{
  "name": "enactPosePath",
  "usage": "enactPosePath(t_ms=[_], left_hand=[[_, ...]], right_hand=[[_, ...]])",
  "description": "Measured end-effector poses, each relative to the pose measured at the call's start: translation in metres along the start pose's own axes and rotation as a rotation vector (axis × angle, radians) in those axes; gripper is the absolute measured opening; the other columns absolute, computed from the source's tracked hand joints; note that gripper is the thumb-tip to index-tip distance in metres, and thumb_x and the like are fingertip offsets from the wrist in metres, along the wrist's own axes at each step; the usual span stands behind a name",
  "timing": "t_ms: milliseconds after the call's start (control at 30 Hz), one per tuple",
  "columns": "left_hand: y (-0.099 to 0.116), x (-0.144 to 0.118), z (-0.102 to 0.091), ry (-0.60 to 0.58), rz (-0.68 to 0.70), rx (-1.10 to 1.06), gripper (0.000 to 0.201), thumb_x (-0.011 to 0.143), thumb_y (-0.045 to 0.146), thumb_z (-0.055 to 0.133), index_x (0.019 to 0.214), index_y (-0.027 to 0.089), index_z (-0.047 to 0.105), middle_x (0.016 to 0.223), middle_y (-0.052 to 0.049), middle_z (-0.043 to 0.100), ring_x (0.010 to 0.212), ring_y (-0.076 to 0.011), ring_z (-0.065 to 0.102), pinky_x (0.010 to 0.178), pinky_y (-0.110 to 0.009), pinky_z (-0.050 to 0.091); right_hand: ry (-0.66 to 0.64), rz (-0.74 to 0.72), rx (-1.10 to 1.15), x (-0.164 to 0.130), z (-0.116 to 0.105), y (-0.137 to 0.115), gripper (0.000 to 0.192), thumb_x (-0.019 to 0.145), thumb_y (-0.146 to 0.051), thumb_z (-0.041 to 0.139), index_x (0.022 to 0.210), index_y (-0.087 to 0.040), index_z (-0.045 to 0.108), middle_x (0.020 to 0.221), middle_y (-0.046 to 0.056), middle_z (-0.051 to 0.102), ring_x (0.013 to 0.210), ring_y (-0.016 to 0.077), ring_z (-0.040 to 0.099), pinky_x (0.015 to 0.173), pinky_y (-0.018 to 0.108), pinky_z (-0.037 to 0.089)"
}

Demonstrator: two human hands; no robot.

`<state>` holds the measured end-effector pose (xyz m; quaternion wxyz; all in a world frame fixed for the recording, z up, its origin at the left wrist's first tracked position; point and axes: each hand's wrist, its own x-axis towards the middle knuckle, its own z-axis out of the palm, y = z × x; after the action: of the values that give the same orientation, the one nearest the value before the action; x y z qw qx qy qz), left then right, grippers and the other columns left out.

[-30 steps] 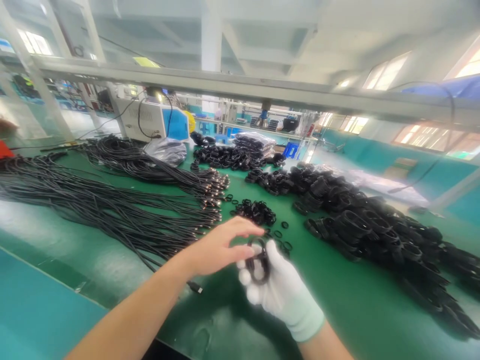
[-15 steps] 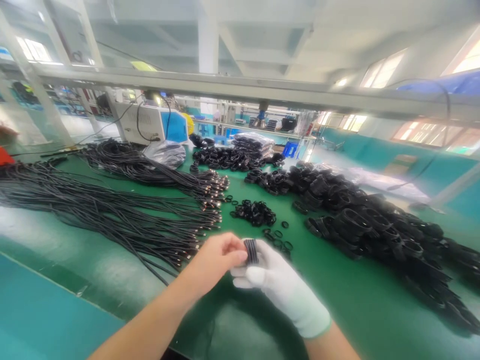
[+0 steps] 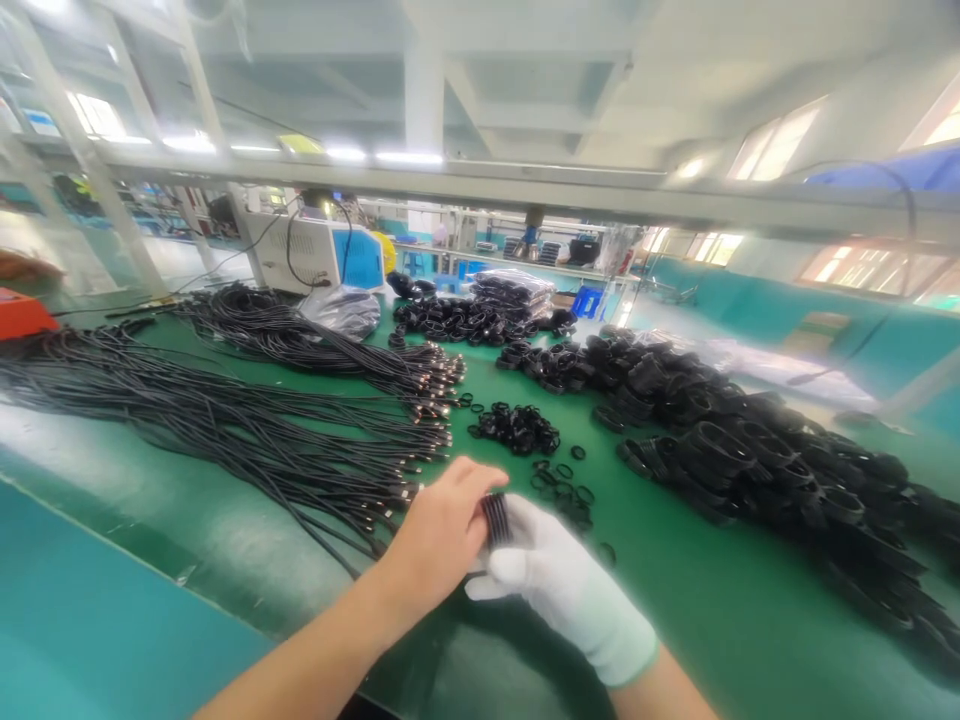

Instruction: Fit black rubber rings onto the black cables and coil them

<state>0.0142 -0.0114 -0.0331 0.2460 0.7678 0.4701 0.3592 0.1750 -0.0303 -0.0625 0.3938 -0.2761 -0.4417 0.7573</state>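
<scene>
A small coil of black cable (image 3: 496, 518) is held between my two hands, above the green work surface. My right hand (image 3: 559, 575), in a white glove, is closed around the coil from the right, with the thumb across its lower part. From the left, my bare left hand (image 3: 442, 530) is closed at the coil's side; its thumb and forefinger touch the coil, while the other fingers are partly hidden. Just beyond the hands lie a heap of small black rings (image 3: 517, 428) and several loose rings (image 3: 562, 485).
Long black cables (image 3: 247, 430) with metal plugs spread across the left side. Many coiled cables (image 3: 720, 450) are piled along the right, with another pile (image 3: 472, 318) at the back. A clear plastic bag (image 3: 341, 312) lies before a white-and-blue machine (image 3: 315, 250). A shelf beam (image 3: 480, 180) crosses above.
My left hand has turned over the coil, its forefinger now stretched across the top. The coil has shifted slightly left and down. The view has swung a little left.
</scene>
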Motion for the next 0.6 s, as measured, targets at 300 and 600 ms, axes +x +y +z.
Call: enactPosePath(t_ms=[300, 600], left_hand=[[-0.002, 0.008, 0.009, 0.060, -0.101, 0.001, 0.028, 0.071, 0.007, 0.050, 0.083, 0.023, 0.069, 0.082, 0.001, 0.066, 0.075, -0.0144, 0.059, 0.069, -0.025, 0.046], [-0.036, 0.043, -0.013, 0.094, -0.213, -0.088, 0.026, 0.081, 0.039, 0.051, 0.088, 0.019, 0.065, 0.087, -0.002, 0.068, 0.079, -0.0188, 0.061, 0.075, -0.029, 0.045]], right_hand=[[-0.070, 0.005, 0.150, 0.001, -0.005, 0.007, 0.049, 0.075, -0.027, 0.070, 0.119, -0.016, 0.053, 0.114, 0.012, 0.058, 0.097, 0.0239, 0.063, 0.081, 0.037, 0.053], [0.130, -0.036, -0.178, 0.002, -0.037, -0.021, 0.058, 0.083, -0.060, 0.046, 0.121, -0.016, 0.049, 0.109, 0.013, 0.058, 0.079, 0.0176, 0.063, 0.066, 0.033, 0.053]])
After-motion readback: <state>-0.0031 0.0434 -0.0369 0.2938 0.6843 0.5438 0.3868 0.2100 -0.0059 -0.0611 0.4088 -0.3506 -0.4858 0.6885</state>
